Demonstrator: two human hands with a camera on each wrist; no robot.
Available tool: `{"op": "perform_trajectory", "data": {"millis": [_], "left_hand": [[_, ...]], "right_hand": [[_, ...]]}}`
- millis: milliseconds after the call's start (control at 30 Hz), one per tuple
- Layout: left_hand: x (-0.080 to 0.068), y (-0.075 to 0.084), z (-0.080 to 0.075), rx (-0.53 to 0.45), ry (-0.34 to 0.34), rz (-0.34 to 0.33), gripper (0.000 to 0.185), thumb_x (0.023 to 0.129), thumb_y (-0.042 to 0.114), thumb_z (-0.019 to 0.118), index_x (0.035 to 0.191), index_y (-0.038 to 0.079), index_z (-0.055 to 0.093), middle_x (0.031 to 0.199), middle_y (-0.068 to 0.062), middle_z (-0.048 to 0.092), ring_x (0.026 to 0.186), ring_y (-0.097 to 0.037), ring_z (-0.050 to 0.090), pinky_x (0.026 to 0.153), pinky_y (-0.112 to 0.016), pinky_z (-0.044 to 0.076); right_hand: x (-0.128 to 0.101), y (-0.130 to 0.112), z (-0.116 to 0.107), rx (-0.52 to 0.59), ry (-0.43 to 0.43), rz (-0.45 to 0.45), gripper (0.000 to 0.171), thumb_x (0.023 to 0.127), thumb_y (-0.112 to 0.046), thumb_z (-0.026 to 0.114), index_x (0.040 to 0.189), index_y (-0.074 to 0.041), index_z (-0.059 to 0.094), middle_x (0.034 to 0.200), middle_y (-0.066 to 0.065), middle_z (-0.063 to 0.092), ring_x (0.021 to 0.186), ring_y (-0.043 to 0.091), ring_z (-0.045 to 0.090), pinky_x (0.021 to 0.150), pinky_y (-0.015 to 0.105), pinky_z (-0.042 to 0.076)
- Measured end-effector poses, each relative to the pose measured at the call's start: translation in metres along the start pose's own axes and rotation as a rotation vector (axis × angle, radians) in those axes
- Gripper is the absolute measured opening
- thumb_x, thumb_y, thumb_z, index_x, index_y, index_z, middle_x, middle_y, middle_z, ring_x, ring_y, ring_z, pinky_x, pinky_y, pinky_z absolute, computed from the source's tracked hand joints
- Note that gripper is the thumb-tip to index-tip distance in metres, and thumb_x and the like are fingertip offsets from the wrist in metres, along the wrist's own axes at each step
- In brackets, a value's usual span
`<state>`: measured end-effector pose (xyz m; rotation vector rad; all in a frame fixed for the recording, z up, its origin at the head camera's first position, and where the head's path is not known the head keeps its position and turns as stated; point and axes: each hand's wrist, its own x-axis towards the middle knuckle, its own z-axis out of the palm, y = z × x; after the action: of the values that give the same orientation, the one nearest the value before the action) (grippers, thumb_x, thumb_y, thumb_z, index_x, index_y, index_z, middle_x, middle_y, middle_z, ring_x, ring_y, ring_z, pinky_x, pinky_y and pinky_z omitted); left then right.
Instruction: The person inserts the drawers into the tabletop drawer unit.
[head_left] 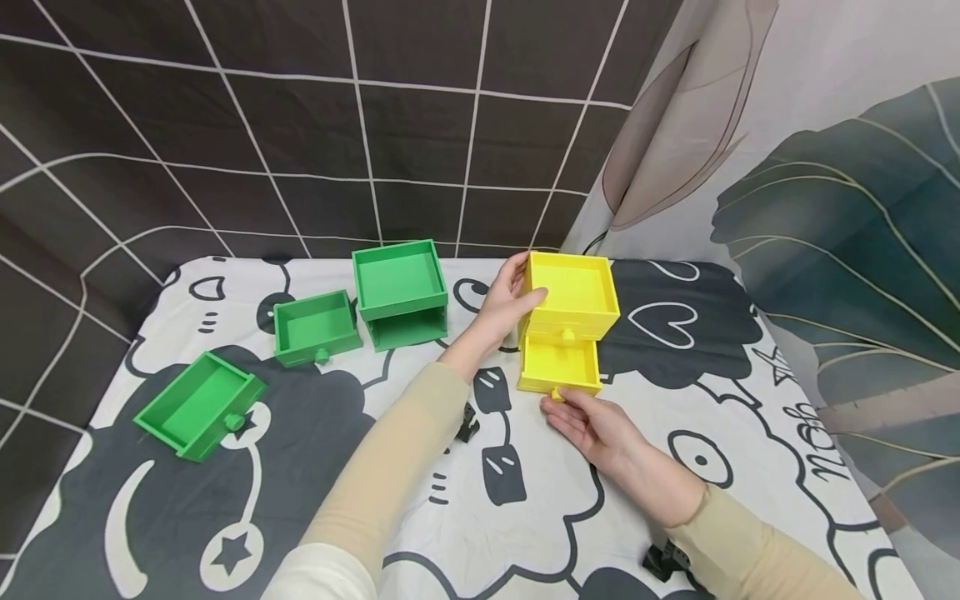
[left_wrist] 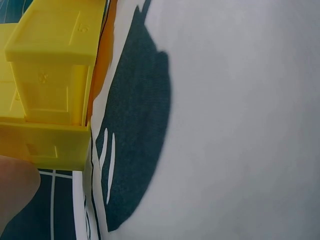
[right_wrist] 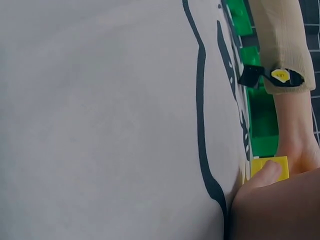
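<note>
A small yellow drawer cabinet (head_left: 573, 287) stands on the patterned cloth, with its lower drawer (head_left: 561, 360) pulled out at the front. My left hand (head_left: 504, 304) grips the cabinet's left side, thumb over the top rim and fingers toward the back. At the front, my right hand (head_left: 600, 425) pinches the lower drawer's knob between thumb and fingers. The left wrist view shows the yellow cabinet (left_wrist: 55, 90) from the side with part of the left hand (left_wrist: 17, 187). In the right wrist view, the thumb (right_wrist: 267, 172) lies against the yellow drawer front (right_wrist: 280, 164).
Left of the yellow cabinet stands a green cabinet (head_left: 401, 287) with an open slot below its top. Two green drawers (head_left: 311, 329) lie apart on the cloth (head_left: 525, 533) beside it. A dark gridded cloth (head_left: 420, 125) hangs behind, and a leaf-patterned curtain (head_left: 847, 208) is at the right.
</note>
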<state>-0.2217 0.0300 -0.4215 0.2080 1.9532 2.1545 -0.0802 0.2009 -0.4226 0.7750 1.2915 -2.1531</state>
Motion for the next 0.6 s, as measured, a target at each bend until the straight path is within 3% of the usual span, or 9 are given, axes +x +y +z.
{"op": "perform_trajectory", "data": {"millis": [600], "left_hand": [[0.000,0.000,0.000,-0.011,-0.003,0.011,0.075,0.098,0.005,0.067,0.165,0.011,0.032,0.172,-0.007,0.034,0.161,-0.023,0.032,0.136,-0.028,0.028]], "right_hand": [[0.013,-0.019,0.003,0.098,0.044,0.014,0.021,0.110,-0.015,0.059,0.095,-0.009,0.072,0.088,0.006,0.082,0.088,0.014,0.081,0.091,0.026,0.068]]}}
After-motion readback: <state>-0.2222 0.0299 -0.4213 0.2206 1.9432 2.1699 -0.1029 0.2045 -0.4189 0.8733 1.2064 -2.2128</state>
